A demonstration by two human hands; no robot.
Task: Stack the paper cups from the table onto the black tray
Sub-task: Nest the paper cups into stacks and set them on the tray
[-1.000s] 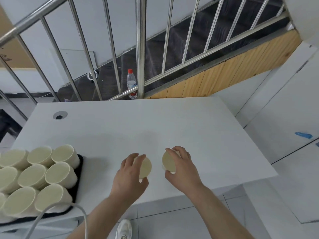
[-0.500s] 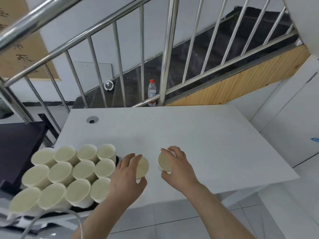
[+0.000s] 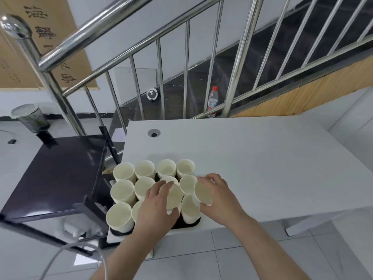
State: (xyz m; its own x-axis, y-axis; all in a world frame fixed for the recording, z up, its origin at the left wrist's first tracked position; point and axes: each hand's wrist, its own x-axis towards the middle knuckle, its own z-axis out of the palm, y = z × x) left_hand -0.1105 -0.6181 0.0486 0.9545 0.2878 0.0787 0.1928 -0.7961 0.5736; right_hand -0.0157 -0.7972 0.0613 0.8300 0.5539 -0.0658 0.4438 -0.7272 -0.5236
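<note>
Several cream paper cups (image 3: pixel 123 172) stand in rows on the black tray (image 3: pixel 188 224) at the near left corner of the white table (image 3: pixel 262 158). My left hand (image 3: pixel 156 207) grips one cup (image 3: pixel 173 196) tilted on its side, above the tray's middle cups. My right hand (image 3: pixel 220 197) grips another cup (image 3: pixel 202 194), its mouth facing me, over the tray's right side. Most of the tray is hidden under the cups.
A dark side table (image 3: pixel 54 174) stands just left of the white table. A steel stair railing (image 3: pixel 141 47) rises behind. A plastic bottle (image 3: pixel 213 101) stands on the stairs beyond the table's far edge. A cable hole (image 3: pixel 154 132) sits near the table's back left.
Both hands have carried their cups leftward from the bare table to above the tray of cups. The view has swung left, bringing the whole tray and side table into sight.
</note>
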